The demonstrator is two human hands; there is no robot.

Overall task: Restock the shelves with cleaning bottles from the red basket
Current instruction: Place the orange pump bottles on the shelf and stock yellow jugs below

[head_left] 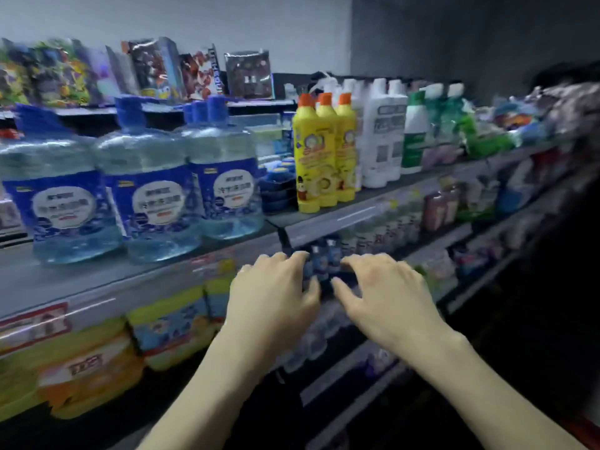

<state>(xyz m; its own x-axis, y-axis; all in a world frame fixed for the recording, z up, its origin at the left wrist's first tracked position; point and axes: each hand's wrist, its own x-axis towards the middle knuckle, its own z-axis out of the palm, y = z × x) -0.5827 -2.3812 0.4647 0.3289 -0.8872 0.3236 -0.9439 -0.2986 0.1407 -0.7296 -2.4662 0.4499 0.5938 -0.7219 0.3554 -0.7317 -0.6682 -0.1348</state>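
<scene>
Head view — left hand and right hand, fingers loosely spread, empty — by shelved dark bottles.

Grey shelf, blue jugs, yellow bottles, white bottles standing on it

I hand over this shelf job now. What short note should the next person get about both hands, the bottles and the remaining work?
Left hand: fingers and thumb at the leftmost of the small blue bottles; grip or only touch, the blur hides it.
Right hand: open, empty, beside the same row.
The small blue bottles stand one level below the yellow bottles.
Red basket: out of view.
Left to do: check the basket for more bottles.
</scene>
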